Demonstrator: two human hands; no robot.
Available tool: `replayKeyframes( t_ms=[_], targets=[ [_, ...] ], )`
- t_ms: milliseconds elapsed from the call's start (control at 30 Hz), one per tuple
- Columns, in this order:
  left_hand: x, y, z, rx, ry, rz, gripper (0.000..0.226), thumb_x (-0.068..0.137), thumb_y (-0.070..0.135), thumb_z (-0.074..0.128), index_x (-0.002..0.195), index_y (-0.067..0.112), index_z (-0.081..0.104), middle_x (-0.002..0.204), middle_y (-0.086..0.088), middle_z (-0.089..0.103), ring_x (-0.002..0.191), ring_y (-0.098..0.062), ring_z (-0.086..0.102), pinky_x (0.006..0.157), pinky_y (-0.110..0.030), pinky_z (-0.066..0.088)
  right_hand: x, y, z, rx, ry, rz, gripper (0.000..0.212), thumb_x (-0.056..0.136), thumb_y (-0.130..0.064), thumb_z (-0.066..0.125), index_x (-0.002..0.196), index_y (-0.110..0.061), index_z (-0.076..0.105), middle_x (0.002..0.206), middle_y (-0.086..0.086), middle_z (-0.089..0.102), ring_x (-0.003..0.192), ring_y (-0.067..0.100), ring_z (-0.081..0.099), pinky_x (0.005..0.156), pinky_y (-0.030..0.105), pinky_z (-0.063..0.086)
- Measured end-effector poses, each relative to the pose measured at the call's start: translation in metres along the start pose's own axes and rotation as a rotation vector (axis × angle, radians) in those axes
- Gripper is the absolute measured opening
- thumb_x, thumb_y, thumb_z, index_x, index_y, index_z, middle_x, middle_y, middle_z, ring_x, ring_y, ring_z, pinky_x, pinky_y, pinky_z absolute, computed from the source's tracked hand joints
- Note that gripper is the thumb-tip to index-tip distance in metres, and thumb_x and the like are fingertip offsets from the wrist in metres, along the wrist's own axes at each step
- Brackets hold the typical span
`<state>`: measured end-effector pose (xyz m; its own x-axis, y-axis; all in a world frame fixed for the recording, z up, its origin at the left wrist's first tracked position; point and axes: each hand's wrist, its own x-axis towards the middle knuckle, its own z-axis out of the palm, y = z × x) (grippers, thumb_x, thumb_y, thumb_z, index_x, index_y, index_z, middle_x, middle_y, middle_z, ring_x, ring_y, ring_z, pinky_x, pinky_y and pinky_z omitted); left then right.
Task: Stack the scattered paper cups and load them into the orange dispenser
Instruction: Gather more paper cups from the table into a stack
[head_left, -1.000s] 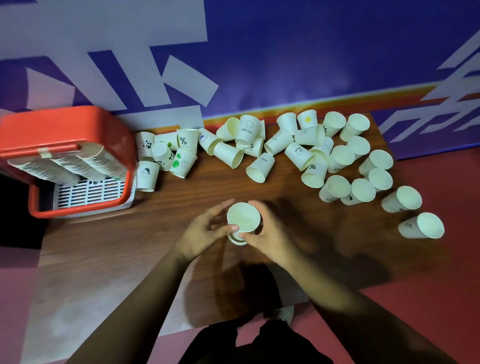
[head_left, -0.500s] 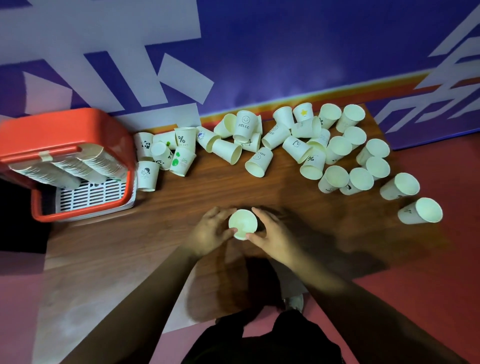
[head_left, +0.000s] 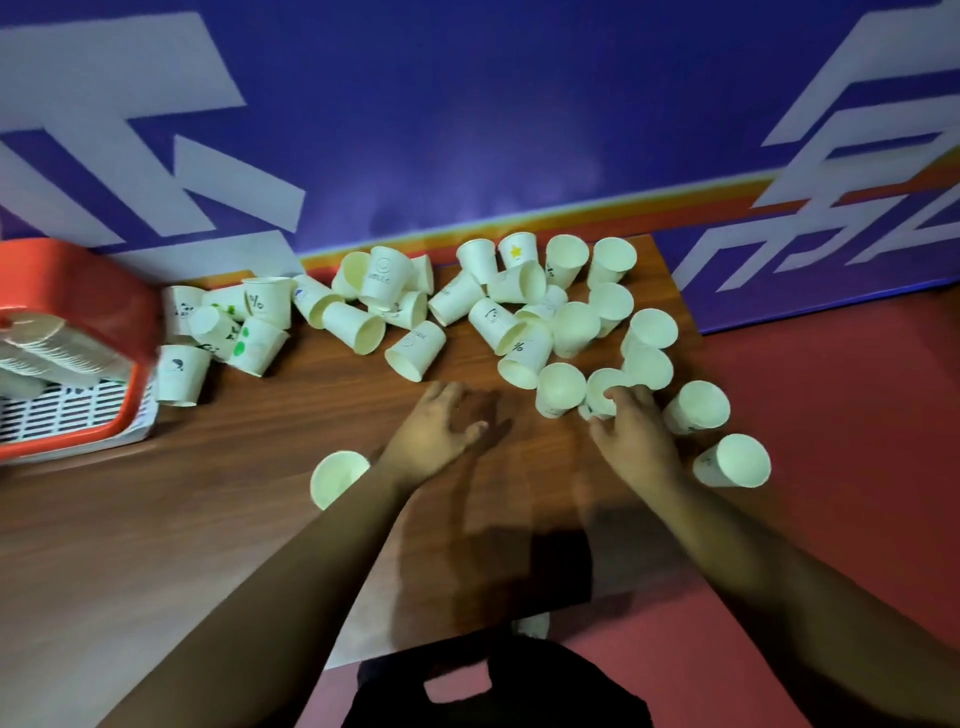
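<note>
Several white paper cups (head_left: 358, 326) lie scattered along the far side of the wooden table (head_left: 218, 499), some printed with small marks. A stacked cup (head_left: 337, 477) stands upright just left of my left forearm, untouched. My left hand (head_left: 436, 430) hovers low over the table with fingers spread, holding nothing. My right hand (head_left: 631, 436) reaches into the right cluster, its fingers and thumb closing on one upright cup (head_left: 601, 387). The orange dispenser (head_left: 78, 291) sits at the far left with rows of stacked cups (head_left: 52, 351) inside.
A white slotted grille (head_left: 67, 413) lies under the dispenser's front. The table's right edge (head_left: 696, 332) runs close to the outer cups, with red floor (head_left: 831, 415) beyond. A blue and white wall (head_left: 467, 130) backs the table.
Both hands let go of the stacked cup, which now stands on the table to the left. My right hand moved right onto a cup in the cluster; my left hand opened.
</note>
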<state>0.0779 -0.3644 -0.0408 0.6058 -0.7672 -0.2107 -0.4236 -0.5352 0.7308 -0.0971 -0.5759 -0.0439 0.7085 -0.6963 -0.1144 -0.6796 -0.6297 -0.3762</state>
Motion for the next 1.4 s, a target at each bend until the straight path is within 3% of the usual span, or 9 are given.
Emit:
replayKeyframes(
  t_ms=[267, 433, 600, 733, 833, 1000, 1133, 1300, 1400],
  targets=[
    [0.070, 0.054, 0.095, -0.104, -0.012, -0.165, 0.082, 0.076, 0.031, 0.086, 0.141, 0.012, 0.040, 0.142, -0.008, 0.044, 0.131, -0.019, 0.044, 0.098, -0.020, 0.034, 0.041, 0.047, 0.006, -0.138, -0.086, -0.056, 0.033, 0.089, -0.022, 0.061, 0.119, -0.009, 0.063, 0.118, 0.013, 0.051, 0.111, 0.031, 0.054, 0.095, 0.038, 0.045],
    [0.089, 0.056, 0.125, -0.085, 0.041, -0.197, 0.086, 0.072, 0.027, 0.088, 0.140, 0.009, 0.039, 0.140, -0.010, 0.044, 0.132, -0.023, 0.044, 0.103, -0.026, 0.038, 0.050, 0.059, 0.022, 0.002, -0.087, -0.129, 0.010, 0.080, -0.010, 0.069, 0.089, -0.009, 0.072, 0.101, 0.012, 0.052, 0.098, 0.034, 0.056, 0.086, 0.040, 0.052],
    [0.096, 0.049, 0.127, -0.049, 0.152, -0.195, 0.085, 0.073, 0.026, 0.088, 0.143, 0.008, 0.045, 0.142, -0.013, 0.046, 0.131, -0.027, 0.046, 0.098, -0.022, 0.034, 0.050, 0.064, 0.033, 0.138, -0.084, -0.215, 0.008, 0.076, -0.006, 0.069, 0.084, -0.008, 0.071, 0.096, 0.011, 0.051, 0.093, 0.031, 0.056, 0.084, 0.043, 0.053],
    [0.083, 0.042, 0.110, -0.051, 0.175, -0.145, 0.072, 0.070, 0.020, 0.088, 0.130, 0.005, 0.052, 0.120, -0.007, 0.049, 0.117, -0.025, 0.046, 0.091, -0.019, 0.032, 0.039, 0.060, 0.030, 0.248, -0.003, -0.239, 0.006, 0.075, -0.015, 0.067, 0.079, -0.014, 0.071, 0.096, 0.007, 0.049, 0.086, 0.028, 0.058, 0.077, 0.041, 0.054],
    [0.058, 0.038, 0.083, -0.080, 0.177, -0.104, 0.055, 0.072, 0.018, 0.088, 0.110, 0.004, 0.052, 0.104, -0.003, 0.046, 0.102, -0.019, 0.045, 0.080, -0.025, 0.036, 0.025, 0.042, 0.021, 0.344, 0.096, -0.219, 0.006, 0.074, -0.025, 0.069, 0.076, -0.020, 0.070, 0.107, 0.005, 0.048, 0.096, 0.025, 0.056, 0.077, 0.039, 0.054],
    [0.006, 0.019, 0.026, -0.222, 0.265, -0.119, 0.060, 0.070, 0.022, 0.085, 0.119, 0.024, 0.051, 0.119, 0.001, 0.054, 0.111, -0.013, 0.054, 0.085, -0.016, 0.045, 0.007, -0.015, 0.016, 0.530, 0.078, -0.190, 0.011, 0.071, -0.018, 0.080, 0.075, -0.019, 0.070, 0.129, 0.006, 0.045, 0.116, 0.020, 0.050, 0.098, 0.023, 0.041],
    [-0.040, -0.007, -0.028, -0.239, 0.397, -0.117, 0.069, 0.069, 0.029, 0.086, 0.128, 0.030, 0.051, 0.121, 0.010, 0.053, 0.115, 0.000, 0.052, 0.086, -0.007, 0.042, -0.002, -0.066, 0.018, 0.603, -0.087, -0.147, 0.009, 0.074, -0.014, 0.082, 0.081, -0.014, 0.075, 0.128, 0.006, 0.053, 0.122, 0.014, 0.051, 0.093, 0.000, 0.029],
    [-0.095, -0.053, -0.076, -0.191, 0.454, -0.166, 0.062, 0.070, 0.027, 0.091, 0.123, 0.029, 0.059, 0.115, 0.005, 0.055, 0.111, -0.002, 0.053, 0.080, -0.006, 0.040, -0.014, -0.120, 0.027, 0.587, -0.141, -0.156, 0.010, 0.074, -0.013, 0.081, 0.083, -0.010, 0.077, 0.119, 0.000, 0.057, 0.108, 0.006, 0.053, 0.086, -0.004, 0.026],
    [-0.113, -0.076, -0.080, -0.162, 0.414, -0.191, 0.063, 0.065, 0.044, 0.085, 0.120, 0.025, 0.059, 0.112, 0.003, 0.054, 0.106, -0.002, 0.052, 0.080, -0.007, 0.041, -0.022, -0.144, 0.034, 0.602, -0.132, -0.184, 0.012, 0.073, -0.012, 0.082, 0.084, -0.011, 0.077, 0.111, -0.005, 0.056, 0.105, 0.010, 0.058, 0.086, -0.004, 0.029]
  ],
)
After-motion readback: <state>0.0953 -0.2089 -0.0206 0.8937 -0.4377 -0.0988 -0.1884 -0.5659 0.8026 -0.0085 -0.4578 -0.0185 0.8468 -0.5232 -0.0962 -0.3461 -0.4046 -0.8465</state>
